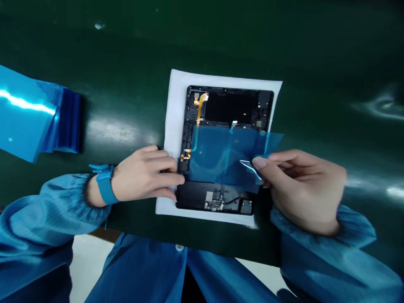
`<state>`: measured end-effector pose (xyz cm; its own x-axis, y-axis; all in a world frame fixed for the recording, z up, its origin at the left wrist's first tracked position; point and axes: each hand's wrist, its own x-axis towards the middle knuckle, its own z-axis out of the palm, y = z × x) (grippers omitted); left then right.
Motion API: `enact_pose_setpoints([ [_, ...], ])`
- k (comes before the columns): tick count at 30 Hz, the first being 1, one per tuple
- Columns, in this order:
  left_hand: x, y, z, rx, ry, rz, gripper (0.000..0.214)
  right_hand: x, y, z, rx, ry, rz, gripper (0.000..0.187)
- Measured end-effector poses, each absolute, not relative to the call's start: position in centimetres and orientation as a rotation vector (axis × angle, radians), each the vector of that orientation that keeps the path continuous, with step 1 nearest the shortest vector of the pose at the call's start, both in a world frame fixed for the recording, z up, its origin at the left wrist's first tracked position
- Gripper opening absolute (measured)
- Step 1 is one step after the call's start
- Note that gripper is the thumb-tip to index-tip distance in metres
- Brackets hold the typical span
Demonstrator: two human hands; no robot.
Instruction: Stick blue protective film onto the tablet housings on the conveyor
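An opened tablet housing (233,105) lies on a white sheet (176,109), showing its orange flex cable (199,113) and a small circuit board (214,205) near the lower edge. Across its middle spreads a translucent blue film (214,155), whose right side is lifted past the housing. My right hand (303,185) pinches that side between thumb and fingers. On the left, my left hand (148,172) has its index fingertip and thumb against the housing's left edge, near the lower corner. Its fingers are bent and apart, and the other fingertips are over the white sheet.
A stack of glossy blue films (28,113) lies at the left on the dark green table (126,50). The table's front edge runs close to my lap. A blue band (105,185) sits around my left wrist.
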<state>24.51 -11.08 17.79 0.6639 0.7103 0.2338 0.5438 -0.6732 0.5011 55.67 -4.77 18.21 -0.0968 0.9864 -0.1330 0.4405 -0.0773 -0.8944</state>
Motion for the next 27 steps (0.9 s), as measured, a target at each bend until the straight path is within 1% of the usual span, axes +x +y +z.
enact_pose_setpoints([
  [11, 24.49, -11.11, 17.86, 2.495, 0.989, 0.578, 0.031, 55.74, -4.75, 18.08, -1.554, -1.571, 1.176, 0.015],
  [19, 24.47, -11.15, 18.01, 2.491, 1.004, 0.591, 0.032, 55.57, -4.63, 18.23, -1.563, -1.591, 1.175, 0.018],
  [27, 24.48, -11.13, 17.78, 2.489, 0.989, 0.609, 0.033, 54.87, -4.35, 18.88, -1.521, -1.595, 1.202, 0.017],
])
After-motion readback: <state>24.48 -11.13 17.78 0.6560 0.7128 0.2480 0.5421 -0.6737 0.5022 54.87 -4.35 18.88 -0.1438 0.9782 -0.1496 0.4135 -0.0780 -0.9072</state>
